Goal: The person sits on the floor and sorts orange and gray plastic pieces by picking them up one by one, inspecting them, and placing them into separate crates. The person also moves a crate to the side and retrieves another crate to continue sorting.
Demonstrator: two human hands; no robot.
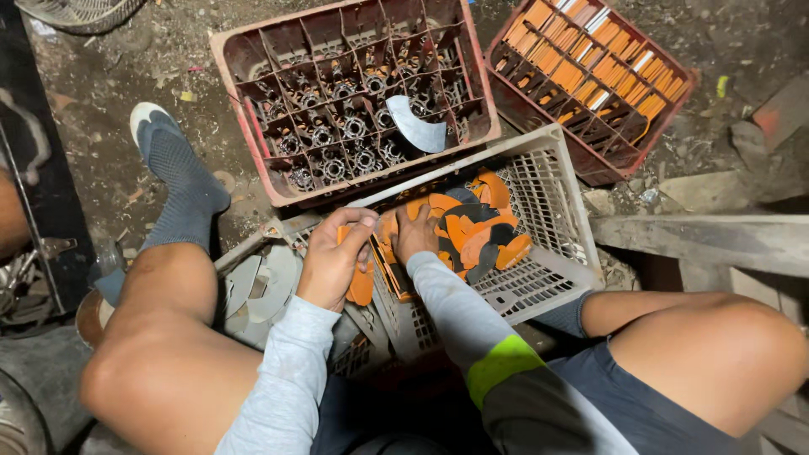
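My left hand (333, 257) grips a stack of curved orange pieces (361, 285) over the near left edge of a grey plastic crate (552, 223). My right hand (415, 234) reaches down into that crate, fingers among loose orange and dark curved pieces (476, 227); whether it holds one is hidden. Both arms wear grey sleeves, the right with a yellow-green band. I sit on the ground with the crate between my bare knees.
A red divided crate (354, 93) holding round metal parts and one grey curved plate (417, 125) stands beyond. Another red crate (590, 80) with orange pieces on edge is at top right. Grey curved plates (261, 286) lie left. My socked foot (173, 164) rests on dirty ground.
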